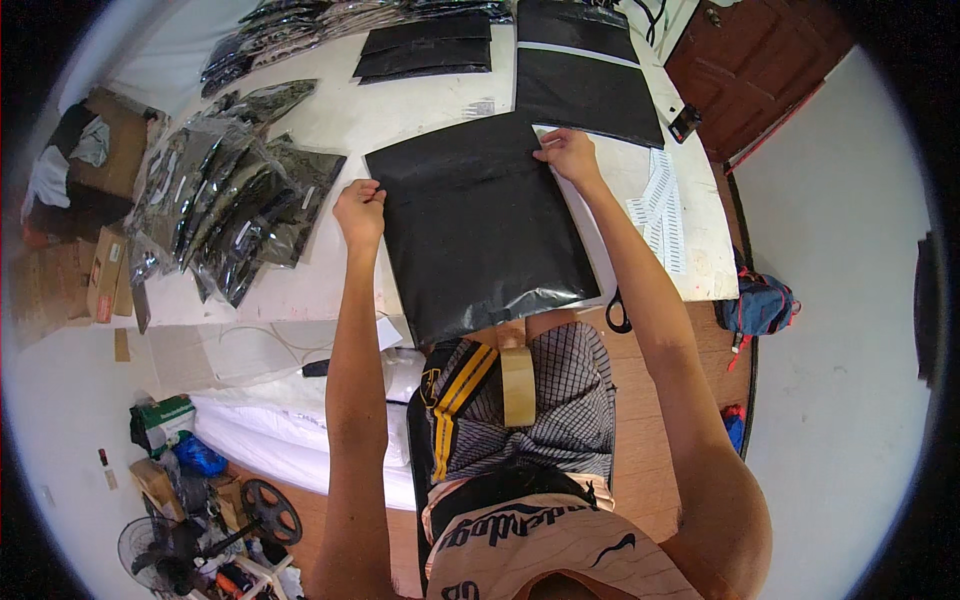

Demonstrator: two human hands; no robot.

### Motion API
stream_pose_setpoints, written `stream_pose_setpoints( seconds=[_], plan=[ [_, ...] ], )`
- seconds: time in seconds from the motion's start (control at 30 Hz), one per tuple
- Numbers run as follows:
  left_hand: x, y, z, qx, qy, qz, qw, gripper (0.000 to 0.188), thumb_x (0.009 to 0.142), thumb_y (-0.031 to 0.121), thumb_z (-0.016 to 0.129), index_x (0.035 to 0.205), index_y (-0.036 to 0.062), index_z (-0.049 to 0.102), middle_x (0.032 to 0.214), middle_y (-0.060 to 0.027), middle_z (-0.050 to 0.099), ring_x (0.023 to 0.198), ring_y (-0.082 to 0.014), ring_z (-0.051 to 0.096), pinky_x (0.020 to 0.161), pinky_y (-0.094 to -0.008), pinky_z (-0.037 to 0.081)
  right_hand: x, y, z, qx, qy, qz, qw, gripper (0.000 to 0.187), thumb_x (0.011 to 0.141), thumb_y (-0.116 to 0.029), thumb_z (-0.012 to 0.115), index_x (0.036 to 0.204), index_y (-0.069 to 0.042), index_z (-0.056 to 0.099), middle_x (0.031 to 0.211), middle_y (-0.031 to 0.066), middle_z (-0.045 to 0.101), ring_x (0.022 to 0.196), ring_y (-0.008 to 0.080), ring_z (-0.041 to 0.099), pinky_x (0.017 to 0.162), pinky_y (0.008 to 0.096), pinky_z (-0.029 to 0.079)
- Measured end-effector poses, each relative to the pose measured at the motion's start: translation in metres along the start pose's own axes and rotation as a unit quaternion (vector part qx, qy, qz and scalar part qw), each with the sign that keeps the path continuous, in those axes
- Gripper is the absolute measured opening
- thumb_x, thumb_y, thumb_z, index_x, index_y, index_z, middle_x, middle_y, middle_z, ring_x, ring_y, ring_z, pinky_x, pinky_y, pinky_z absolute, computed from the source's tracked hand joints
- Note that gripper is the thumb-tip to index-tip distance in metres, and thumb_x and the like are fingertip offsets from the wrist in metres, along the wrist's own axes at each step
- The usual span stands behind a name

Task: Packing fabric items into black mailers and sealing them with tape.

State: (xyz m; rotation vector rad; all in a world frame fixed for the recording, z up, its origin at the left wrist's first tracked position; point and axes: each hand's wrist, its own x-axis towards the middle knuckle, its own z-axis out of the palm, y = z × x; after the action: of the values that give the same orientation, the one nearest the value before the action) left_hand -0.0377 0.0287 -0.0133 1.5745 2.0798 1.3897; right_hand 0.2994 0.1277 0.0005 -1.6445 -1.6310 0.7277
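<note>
A large black plastic mailing bag [480, 220] lies at the table's near edge, its lower end hanging over toward my lap. My left hand [360, 212] is closed on its left edge near the upper corner. At the upper right corner, my right hand [568, 158] pinches the bag's other edge between thumb and fingers. The bag looks flat, with a shiny crease along its near end. On my lap rests a roll of tan tape [518, 385]. A black scissors handle [619, 312] shows beside my right forearm.
Clear-wrapped dark patterned garments [235, 190] are piled at the left of the white table [325, 95]. More black bags [425, 45] [585, 90] lie at the back. Label strips [660, 215] are to the right. A small black device [685, 122] sits by the right edge.
</note>
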Motion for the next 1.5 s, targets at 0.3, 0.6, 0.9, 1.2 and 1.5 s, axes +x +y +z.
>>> stream_pose_setpoints(
  seconds=[0.3,0.6,0.9,1.2,1.5],
  plan=[
    [-0.003,0.021,0.003,0.13,0.006,0.031,0.991,0.023,0.074,0.002,0.074,0.097,0.0028,0.069,0.102,-0.0159,0.064,0.078,-0.0267,0.066,0.075,-0.0368,0.052,0.0,0.003,-0.002,-0.041,-0.003,-0.031,0.999,0.035,0.063,-0.015,0.085,0.093,-0.002,0.072,0.086,0.0131,0.073,0.082,0.0252,0.071,0.077,0.0335,0.055],
    [-0.016,0.054,0.011,0.16,-0.075,0.184,0.967,0.036,0.089,0.024,0.065,0.122,0.0104,0.065,0.14,-0.0206,0.048,0.131,-0.0374,0.043,0.105,-0.05,0.035,0.005,0.005,0.0,-0.03,-0.017,-0.03,0.999,0.035,0.064,-0.017,0.084,0.094,-0.001,0.073,0.087,0.0144,0.073,0.082,0.0249,0.071,0.078,0.0331,0.055],
    [-0.047,0.039,0.003,0.128,-0.165,0.198,0.958,0.034,0.099,0.027,0.05,0.123,0.0081,0.065,0.137,-0.0184,0.053,0.134,-0.0389,0.042,0.112,-0.0546,0.025,0.006,0.0,-0.015,0.052,-0.097,0.04,0.993,0.034,0.065,-0.018,0.084,0.093,-0.001,0.074,0.082,0.015,0.073,0.075,0.0232,0.071,0.074,0.0329,0.055],
    [-0.05,0.034,0.003,0.154,-0.142,0.219,0.953,0.036,0.1,0.03,0.047,0.125,0.0099,0.064,0.137,-0.0166,0.054,0.134,-0.0379,0.042,0.112,-0.0555,0.025,-0.074,-0.044,0.02,-0.173,0.025,-0.394,0.902,0.044,0.09,-0.036,0.06,0.122,-0.006,0.063,0.136,0.0206,0.052,0.128,0.0385,0.047,0.108,0.0484,0.036],
    [-0.065,0.075,-0.008,0.227,-0.156,0.239,0.931,0.045,0.097,0.035,0.052,0.133,0.0086,0.057,0.144,-0.0186,0.046,0.138,-0.038,0.036,0.113,-0.0556,0.021,-0.101,-0.026,0.04,-0.264,-0.093,-0.324,0.904,0.063,0.099,-0.052,0.034,0.144,-0.009,0.043,0.152,0.0168,0.036,0.144,0.0351,0.026,0.118,0.0501,0.015]
  ],
)
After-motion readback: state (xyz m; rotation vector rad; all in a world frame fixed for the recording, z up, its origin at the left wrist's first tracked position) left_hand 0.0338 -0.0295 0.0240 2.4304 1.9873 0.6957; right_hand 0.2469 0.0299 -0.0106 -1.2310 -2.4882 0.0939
